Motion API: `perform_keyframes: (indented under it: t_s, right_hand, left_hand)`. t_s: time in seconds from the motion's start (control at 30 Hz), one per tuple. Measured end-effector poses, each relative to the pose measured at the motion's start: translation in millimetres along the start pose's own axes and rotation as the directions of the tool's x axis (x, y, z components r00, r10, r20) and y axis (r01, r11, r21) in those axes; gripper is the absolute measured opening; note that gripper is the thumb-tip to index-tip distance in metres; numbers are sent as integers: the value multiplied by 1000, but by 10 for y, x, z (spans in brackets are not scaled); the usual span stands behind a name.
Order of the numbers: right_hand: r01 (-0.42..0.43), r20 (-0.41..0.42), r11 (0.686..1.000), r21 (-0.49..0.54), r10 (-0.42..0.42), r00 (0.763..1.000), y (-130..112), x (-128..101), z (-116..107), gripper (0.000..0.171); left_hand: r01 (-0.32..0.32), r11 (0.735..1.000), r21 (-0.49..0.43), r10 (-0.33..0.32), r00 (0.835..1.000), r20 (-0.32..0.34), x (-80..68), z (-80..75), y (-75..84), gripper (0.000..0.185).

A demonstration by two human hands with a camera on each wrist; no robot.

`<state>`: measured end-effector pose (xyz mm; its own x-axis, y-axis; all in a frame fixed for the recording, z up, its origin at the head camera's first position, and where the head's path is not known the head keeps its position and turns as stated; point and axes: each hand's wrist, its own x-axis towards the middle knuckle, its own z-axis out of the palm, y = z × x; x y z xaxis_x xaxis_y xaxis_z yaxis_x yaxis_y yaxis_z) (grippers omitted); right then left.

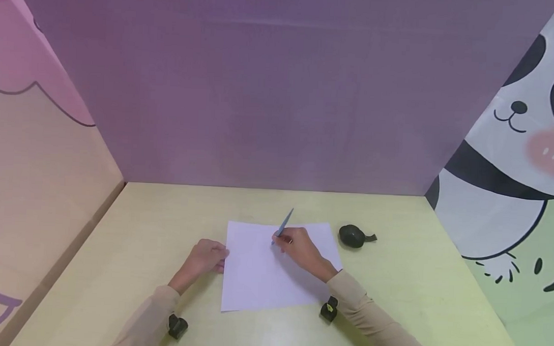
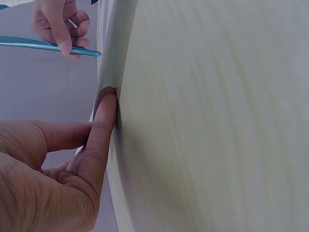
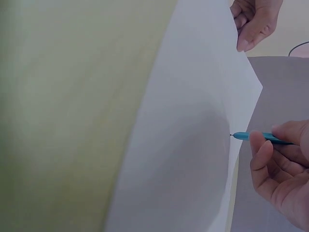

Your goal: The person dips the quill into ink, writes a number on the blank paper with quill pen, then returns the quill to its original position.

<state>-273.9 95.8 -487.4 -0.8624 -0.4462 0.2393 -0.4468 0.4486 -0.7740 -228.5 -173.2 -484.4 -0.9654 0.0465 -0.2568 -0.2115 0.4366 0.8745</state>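
You're at a small partitioned booth. Around your pale yellow-green desk [image 1: 132,249] stand cartoon panels: a purple one [image 1: 270,91] behind, a panda [image 1: 520,151] beside.

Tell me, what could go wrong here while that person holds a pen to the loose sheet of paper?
The white sheet of paper lies loose on the pale yellow table, steadied only by the left hand at its left edge; it may slide or crease under the slim blue pen pinched in the right hand. The right sleeve could also nudge the dark rounded object nearby.
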Motion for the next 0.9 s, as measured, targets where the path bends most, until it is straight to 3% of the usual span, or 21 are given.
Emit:
perform_keyframes:
  t_s: [0.67, 0.9]
  right_hand:
    - [21, 87, 1000, 14, -22, 996, -39, -49, 46, 17]
    - [-13, 123, 999, 37, 9, 992, -23, -121, 61, 16]
  left_hand:
    - [11, 1000, 12, -11, 1000, -21, 35, -45, -40, 31]
    - [25, 1000, 17, -24, 999, -31, 17, -21, -58, 30]
